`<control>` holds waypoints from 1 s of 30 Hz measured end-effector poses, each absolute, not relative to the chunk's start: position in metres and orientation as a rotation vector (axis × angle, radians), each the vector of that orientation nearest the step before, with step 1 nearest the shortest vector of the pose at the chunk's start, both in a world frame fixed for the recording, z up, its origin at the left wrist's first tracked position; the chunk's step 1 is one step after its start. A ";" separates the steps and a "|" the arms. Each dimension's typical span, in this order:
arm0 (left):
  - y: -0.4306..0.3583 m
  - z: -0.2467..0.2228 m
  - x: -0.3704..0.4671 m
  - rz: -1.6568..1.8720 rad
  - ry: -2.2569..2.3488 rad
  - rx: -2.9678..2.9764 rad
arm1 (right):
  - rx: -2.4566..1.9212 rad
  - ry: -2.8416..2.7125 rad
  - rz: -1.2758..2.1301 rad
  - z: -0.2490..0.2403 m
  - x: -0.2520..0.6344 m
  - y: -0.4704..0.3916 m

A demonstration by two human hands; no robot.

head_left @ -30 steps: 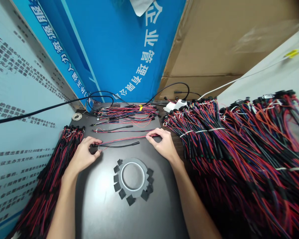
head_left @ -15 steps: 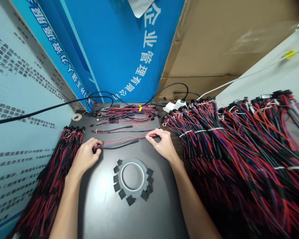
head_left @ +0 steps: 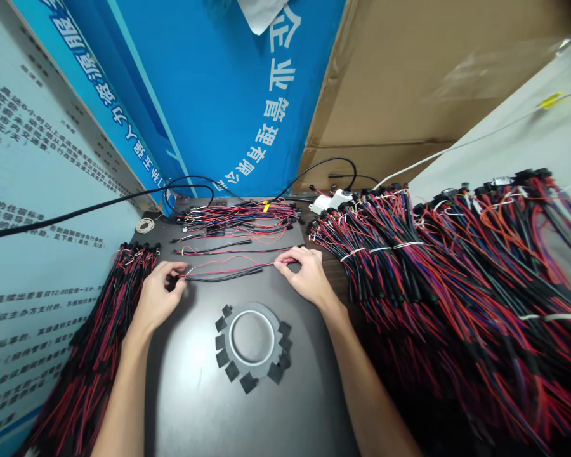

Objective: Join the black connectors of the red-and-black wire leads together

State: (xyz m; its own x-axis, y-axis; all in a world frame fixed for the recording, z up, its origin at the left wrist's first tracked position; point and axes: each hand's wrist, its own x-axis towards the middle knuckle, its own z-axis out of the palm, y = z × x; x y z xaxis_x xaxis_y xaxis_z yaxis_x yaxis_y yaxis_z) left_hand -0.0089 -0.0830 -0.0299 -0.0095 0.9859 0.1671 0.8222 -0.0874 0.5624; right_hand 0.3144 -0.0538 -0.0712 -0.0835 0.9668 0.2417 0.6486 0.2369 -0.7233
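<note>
The slender wire harness [head_left: 233, 276] mixes loose red and black strands.

White Chinese characters reading 企业管理有限公 ran down a blue panel [head_left: 209, 95]; 人力资源 stood on the blue strip [head_left: 95, 75] at its left; a pale notice [head_left: 52, 212] carried small Chinese print, including "12:00".

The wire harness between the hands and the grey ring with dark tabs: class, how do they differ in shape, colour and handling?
The wire harness is long and thin; the grey ring is round. The wire harness shows red and black; the grey ring bears dark tabs. The right hand pinches the wire harness; no hand touches the grey ring. Both appear over the same table.
</note>
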 end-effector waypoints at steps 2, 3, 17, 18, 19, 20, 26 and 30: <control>-0.081 -0.032 -0.007 0.774 1.870 2.000 | -1.485 -1.809 0.583 -0.071 0.314 -0.054; -0.081 -0.033 -0.007 0.779 1.860 2.018 | -1.486 -1.807 0.591 -0.071 0.314 -0.054; -0.066 -0.039 -0.009 0.899 2.118 1.754 | -1.428 -1.791 0.643 -0.068 0.312 -0.055; -0.063 -0.038 -0.007 0.881 2.148 1.780 | -1.428 -1.795 0.635 -0.067 0.311 -0.055; -0.059 -0.037 -0.006 0.866 2.152 1.800 | -1.428 -1.795 0.628 -0.067 0.311 -0.055; -0.056 -0.037 -0.005 0.862 2.135 1.814 | -1.428 -1.793 0.621 -0.067 0.311 -0.055; -0.045 -0.040 -0.006 1.085 2.054 1.693 | -1.442 -1.802 0.602 -0.068 0.312 -0.054; -0.050 -0.035 -0.002 1.099 2.188 1.416 | -1.465 -1.794 0.601 -0.068 0.312 -0.053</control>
